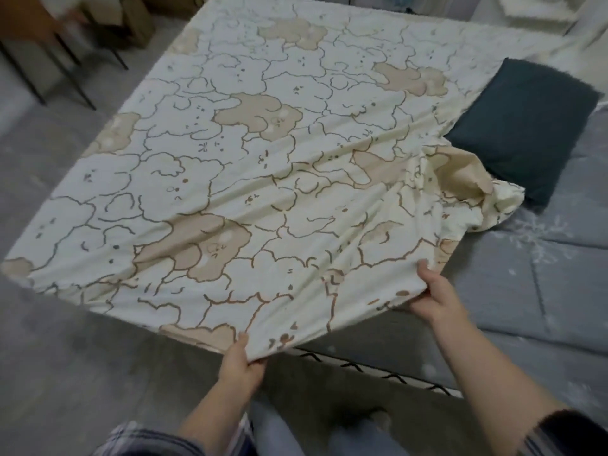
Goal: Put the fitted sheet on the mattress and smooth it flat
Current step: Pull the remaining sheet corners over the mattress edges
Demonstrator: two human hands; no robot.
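A grey floor [59, 357] lies under dim light, with dark thin chair legs [75, 77] standing at far left.

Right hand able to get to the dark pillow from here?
Probably not yet: the right hand grips the sheet edge, and the pillow lies farther up the mattress. Nothing blocks the way.

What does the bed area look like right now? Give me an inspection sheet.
Surface: grey quilted mattress, right part bare.
Job's things: patterned fitted sheet spread over the left part, wrinkled, bunched near the pillow, near edge lifted.
Clutter: dark pillow on the mattress, sheet edge touching it.
Grippers: left hand and right hand each grip the sheet's near edge.
Cables: nothing seen.
Surroundings: grey floor; chair legs top left, blurred.
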